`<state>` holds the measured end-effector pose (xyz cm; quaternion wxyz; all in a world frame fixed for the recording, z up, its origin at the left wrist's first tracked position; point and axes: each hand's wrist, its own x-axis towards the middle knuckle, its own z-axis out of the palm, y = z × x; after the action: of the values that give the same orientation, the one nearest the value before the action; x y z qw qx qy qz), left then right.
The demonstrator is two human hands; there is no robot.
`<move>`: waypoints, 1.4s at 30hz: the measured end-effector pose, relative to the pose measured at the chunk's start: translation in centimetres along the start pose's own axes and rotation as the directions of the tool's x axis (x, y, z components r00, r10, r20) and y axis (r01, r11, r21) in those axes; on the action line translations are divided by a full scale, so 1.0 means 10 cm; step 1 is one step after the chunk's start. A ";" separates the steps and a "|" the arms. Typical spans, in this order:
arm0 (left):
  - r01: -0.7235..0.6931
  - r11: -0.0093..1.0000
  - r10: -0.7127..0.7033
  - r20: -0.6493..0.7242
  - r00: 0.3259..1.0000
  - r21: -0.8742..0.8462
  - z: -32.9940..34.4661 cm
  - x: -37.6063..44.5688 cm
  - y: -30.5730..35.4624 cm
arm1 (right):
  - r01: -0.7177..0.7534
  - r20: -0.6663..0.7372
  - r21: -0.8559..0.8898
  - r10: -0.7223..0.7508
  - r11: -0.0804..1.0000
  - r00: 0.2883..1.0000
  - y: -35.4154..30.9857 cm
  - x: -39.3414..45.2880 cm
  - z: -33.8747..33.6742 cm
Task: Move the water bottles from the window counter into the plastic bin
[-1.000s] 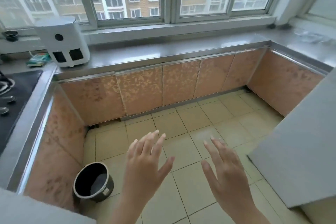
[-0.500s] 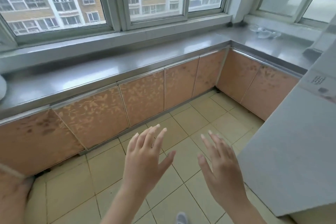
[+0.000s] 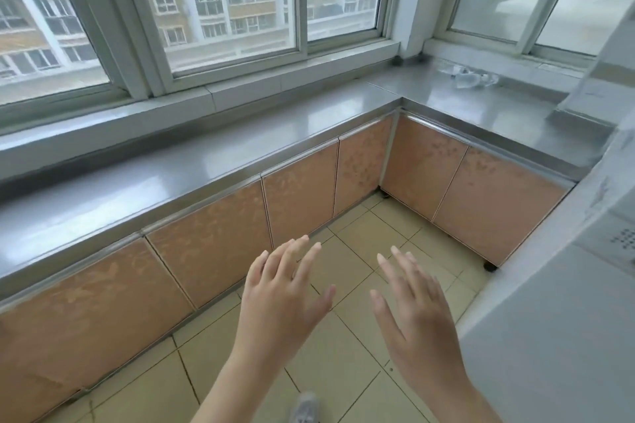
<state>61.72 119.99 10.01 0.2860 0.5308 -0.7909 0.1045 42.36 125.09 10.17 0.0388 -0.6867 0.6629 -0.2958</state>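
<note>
The view has swung right along the steel worktop [image 3: 240,154], bringing clear water bottles [image 3: 472,76] into sight, lying near its far window corner. Left hand [image 3: 278,299] and right hand [image 3: 417,319] hover well short, fingers spread, holding nothing. No bin visible.

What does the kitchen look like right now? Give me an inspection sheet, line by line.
Surface: steel window counter runs under the windows and turns a corner to the right.
Job's things: clear plastic water bottles lie on the counter's right arm near the window; their number cannot be told. Plastic bin: nothing seen.
Clutter: two small dark things in the sill corner, too small to name.
Hands: left hand and right hand held over the floor, fingers straight and spread, holding nothing.
Cables: nothing seen.
Surroundings: orange patterned cabinet doors, tiled floor, a pale grey surface at right, apartment blocks outside.
</note>
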 end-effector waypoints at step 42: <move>-0.158 0.978 0.180 0.174 0.968 -0.135 4.75 6.49 1.06 | -0.247 0.007 -0.092 0.248 0.965 0.969 4.41 6.20 0.28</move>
<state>18.23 51.49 9.36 0.2326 0.4507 -0.8613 0.0308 1.16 61.03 10.21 0.0505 -0.6023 0.7557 -0.2521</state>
